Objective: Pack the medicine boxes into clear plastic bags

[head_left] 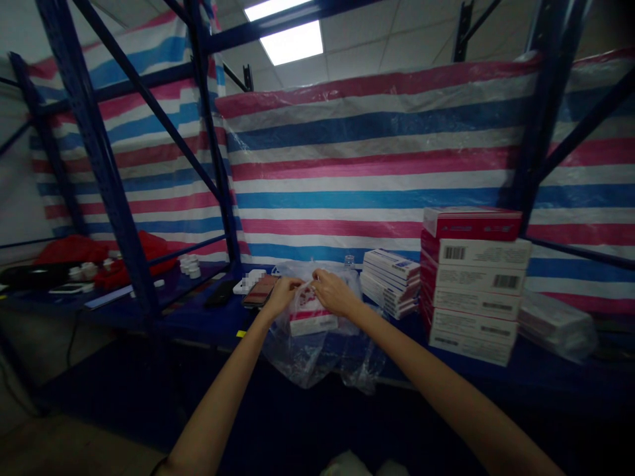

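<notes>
A clear plastic bag [308, 363] lies on the blue shelf and drapes over its front edge. Inside the bag, a red and white box [313, 322] shows through the film. My left hand [284, 295] pinches the bag's upper part on the left side. Close beside it, my right hand [333, 291] is closed on the same film, above the box. Both sets of fingertips nearly meet over the box, and the film partly hides them.
To the right stand a stack of thin white boxes [391, 281] and a tall pile of red and white boxes [476, 297]. A plastic-wrapped packet [558, 324] lies beyond. Left are a brown wallet-like item [260, 291], a black phone-like object [221, 293] and a blue rack post [106, 165].
</notes>
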A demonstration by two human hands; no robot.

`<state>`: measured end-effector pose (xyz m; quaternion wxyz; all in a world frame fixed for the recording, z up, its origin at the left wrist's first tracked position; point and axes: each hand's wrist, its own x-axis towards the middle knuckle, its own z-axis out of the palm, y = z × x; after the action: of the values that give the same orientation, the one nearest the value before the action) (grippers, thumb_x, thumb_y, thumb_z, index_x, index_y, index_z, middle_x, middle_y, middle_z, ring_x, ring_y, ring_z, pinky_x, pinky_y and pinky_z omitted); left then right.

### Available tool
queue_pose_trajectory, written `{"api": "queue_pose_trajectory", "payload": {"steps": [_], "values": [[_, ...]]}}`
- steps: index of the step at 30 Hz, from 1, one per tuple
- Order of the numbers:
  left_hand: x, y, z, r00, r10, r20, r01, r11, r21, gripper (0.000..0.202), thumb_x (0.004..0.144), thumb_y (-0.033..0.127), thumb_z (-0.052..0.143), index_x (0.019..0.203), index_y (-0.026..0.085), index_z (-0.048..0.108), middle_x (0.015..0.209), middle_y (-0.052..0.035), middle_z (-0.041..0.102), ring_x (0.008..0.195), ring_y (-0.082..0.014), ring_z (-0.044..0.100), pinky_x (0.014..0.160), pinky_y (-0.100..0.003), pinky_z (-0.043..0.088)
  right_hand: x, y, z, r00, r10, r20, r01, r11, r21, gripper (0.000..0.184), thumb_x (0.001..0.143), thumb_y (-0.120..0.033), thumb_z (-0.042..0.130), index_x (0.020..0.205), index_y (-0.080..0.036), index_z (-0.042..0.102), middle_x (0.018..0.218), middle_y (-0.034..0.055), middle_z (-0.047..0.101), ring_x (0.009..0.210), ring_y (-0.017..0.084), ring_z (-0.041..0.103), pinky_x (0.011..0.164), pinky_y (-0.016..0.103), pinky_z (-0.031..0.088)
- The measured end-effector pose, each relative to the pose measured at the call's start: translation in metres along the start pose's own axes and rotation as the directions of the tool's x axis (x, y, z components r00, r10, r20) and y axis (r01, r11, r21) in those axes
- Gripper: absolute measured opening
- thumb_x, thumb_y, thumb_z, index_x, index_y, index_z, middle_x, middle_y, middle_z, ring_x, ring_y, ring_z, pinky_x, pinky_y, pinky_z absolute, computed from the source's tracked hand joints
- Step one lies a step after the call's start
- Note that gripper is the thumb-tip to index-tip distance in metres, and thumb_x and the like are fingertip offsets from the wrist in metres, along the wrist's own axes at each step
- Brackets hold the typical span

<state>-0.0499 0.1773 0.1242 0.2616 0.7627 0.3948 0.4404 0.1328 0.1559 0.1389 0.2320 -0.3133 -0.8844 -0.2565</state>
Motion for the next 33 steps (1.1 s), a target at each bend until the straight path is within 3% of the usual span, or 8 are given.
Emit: {"api": "queue_pose_trajectory", "payload": {"steps": [4,7,11,17,21,24,29,33], "values": [[0.002,0.005,-0.002,1.000,0.022,-0.010,-0.020,0.992,0.122,0.024,0.069,0.027,0.056,0.086,0.015,0.070,0.083,-0.0075,0.070,0.081,-0.0227,0.062,0.075,-0.033,0.045,-0.006,0.005,0.008,0.999,-0.027,-0.024,0.026,0.999,-0.023,0.025,0.087,-0.015,0.034,0.097,-0.011,0.057,0.098,0.0128,0.050,0.084,0.019,0.049,0.074,0.032,0.042],[0.004,0.005,0.000,1.000,-0.003,-0.019,0.005,0.997,0.071,0.025,0.069,0.031,0.059,0.083,0.014,0.070,0.079,-0.0078,0.070,0.077,-0.0227,0.062,0.073,-0.033,0.046,-0.005,0.005,0.011,0.998,-0.039,-0.059,0.038,0.999,-0.002,0.026,0.087,-0.014,0.035,0.104,-0.011,0.055,0.101,0.0126,0.050,0.085,0.018,0.049,0.076,0.031,0.043],[0.004,0.004,0.004,1.000,-0.010,0.018,0.011,1.000,-0.021,0.030,0.069,0.039,0.059,0.074,0.011,0.070,0.067,-0.0056,0.068,0.063,-0.0181,0.059,0.062,-0.029,0.046,0.001,0.003,0.010,0.996,-0.046,-0.077,0.043,0.998,-0.043,0.040,0.087,-0.012,0.033,0.126,-0.011,0.040,0.110,0.0146,0.049,0.096,0.021,0.048,0.079,0.033,0.042],[-0.005,0.007,0.000,0.998,-0.042,0.057,0.046,0.995,-0.083,0.036,0.071,0.045,0.056,0.079,0.011,0.068,0.065,-0.0057,0.067,0.062,-0.0167,0.060,0.063,-0.030,0.048,0.008,-0.001,0.006,0.997,-0.072,-0.027,0.069,0.993,-0.092,0.042,0.087,-0.012,0.031,0.129,-0.013,0.037,0.125,0.0155,0.044,0.104,0.024,0.047,0.080,0.038,0.041],[-0.002,0.003,0.000,0.997,-0.054,-0.055,0.052,0.998,-0.033,0.034,0.073,0.043,0.054,0.067,0.012,0.067,0.063,-0.0063,0.067,0.061,-0.0174,0.060,0.062,-0.030,0.047,0.010,-0.005,0.007,0.997,-0.061,-0.039,0.058,0.996,-0.064,0.044,0.086,-0.010,0.032,0.130,-0.013,0.038,0.131,0.0170,0.039,0.107,0.025,0.045,0.080,0.039,0.040],[0.001,-0.008,-0.005,0.984,-0.045,-0.174,0.054,0.998,0.045,0.027,0.071,0.038,0.056,0.062,0.014,0.066,0.065,-0.0061,0.067,0.065,-0.0191,0.060,0.065,-0.032,0.047,0.004,-0.006,0.004,0.995,-0.026,-0.096,0.028,0.999,0.016,0.036,0.086,-0.012,0.037,0.119,-0.015,0.050,0.134,0.0142,0.037,0.111,0.026,0.041,0.086,0.041,0.036],[-0.014,-0.032,-0.024,0.904,-0.015,-0.427,0.116,0.971,0.210,0.017,0.072,0.028,0.055,0.070,0.016,0.066,0.089,-0.0072,0.065,0.093,-0.0235,0.055,0.087,-0.039,0.039,-0.041,-0.005,0.005,0.987,0.083,-0.140,-0.037,0.951,0.306,0.025,0.088,-0.021,0.041,0.102,-0.024,0.062,0.126,0.0050,0.048,0.114,0.021,0.039,0.094,0.042,0.029],[-0.026,-0.048,-0.019,0.898,0.024,-0.440,0.182,0.889,0.420,0.013,0.073,0.024,0.055,0.070,0.017,0.066,0.096,-0.0077,0.063,0.102,-0.0267,0.050,0.090,-0.044,0.034,-0.079,-0.009,0.012,0.994,0.100,-0.051,-0.076,0.934,0.350,0.028,0.088,-0.021,0.040,0.106,-0.028,0.059,0.122,0.0031,0.052,0.113,0.020,0.042,0.095,0.045,0.027]]}}
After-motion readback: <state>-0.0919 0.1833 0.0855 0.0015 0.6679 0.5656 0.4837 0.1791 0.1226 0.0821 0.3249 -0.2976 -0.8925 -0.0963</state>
